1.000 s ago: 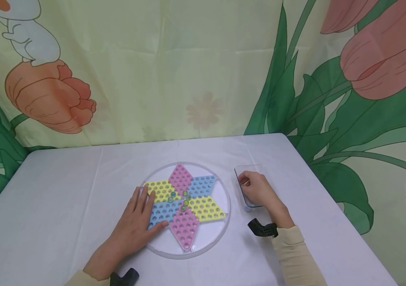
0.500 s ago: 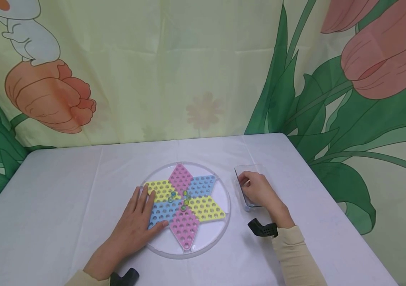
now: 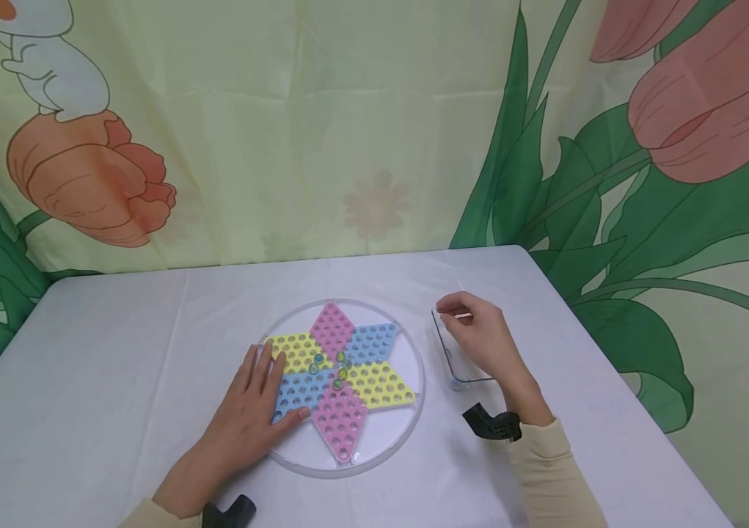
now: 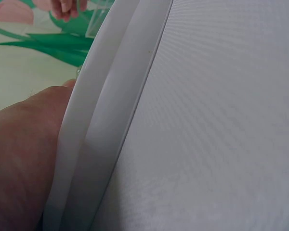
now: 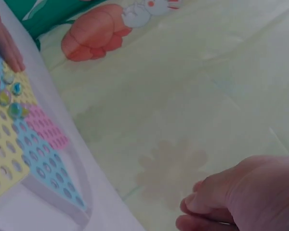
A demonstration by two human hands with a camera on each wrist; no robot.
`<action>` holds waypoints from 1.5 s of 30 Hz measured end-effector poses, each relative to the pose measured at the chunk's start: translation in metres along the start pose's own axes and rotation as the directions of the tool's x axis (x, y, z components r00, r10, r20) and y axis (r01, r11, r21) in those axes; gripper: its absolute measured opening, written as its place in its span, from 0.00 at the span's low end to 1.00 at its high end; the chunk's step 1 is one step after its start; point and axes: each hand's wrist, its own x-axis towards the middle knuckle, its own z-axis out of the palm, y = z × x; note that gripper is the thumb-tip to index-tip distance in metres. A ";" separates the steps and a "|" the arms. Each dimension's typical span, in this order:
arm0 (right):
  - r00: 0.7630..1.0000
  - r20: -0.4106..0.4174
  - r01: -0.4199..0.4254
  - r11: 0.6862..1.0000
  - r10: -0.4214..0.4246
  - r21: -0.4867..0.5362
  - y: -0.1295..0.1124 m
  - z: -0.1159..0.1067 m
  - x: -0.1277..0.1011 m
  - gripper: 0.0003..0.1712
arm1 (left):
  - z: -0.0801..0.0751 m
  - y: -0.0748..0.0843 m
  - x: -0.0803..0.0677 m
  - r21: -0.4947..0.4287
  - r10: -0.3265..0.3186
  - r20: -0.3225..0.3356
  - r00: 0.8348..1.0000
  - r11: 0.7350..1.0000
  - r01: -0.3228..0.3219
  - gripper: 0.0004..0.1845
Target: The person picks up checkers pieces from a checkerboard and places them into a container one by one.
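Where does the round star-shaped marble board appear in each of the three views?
Head view: the marble board lies centre, low on the white table, with the left hand resting on its left side.
Left wrist view: only its white rim shows, running diagonally.
Right wrist view: lower left, coloured holes visible.
Shared landmark: the tulip curtain.

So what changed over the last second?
The right hand rose from low in the clear box and moved toward its far end, fingertips pinched together; whether they hold a marble cannot be told. The left hand stayed flat on the board, and the marbles stayed put.
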 end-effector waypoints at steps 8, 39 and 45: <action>1.000 -0.012 0.015 0.983 -0.013 0.184 -0.014 -0.004 -0.003 0.10 | 0.000 0.000 0.000 0.004 0.000 -0.005 1.000 1.000 0.000 0.51; 0.948 0.180 0.185 0.912 -0.264 0.365 -0.049 0.060 -0.019 0.09 | -0.004 0.000 -0.001 -0.031 -0.016 0.023 1.000 0.999 0.017 0.52; 0.928 0.251 0.171 0.914 -0.274 0.368 -0.051 0.072 -0.022 0.09 | -0.004 0.001 -0.001 -0.035 -0.017 0.030 0.999 0.999 0.018 0.52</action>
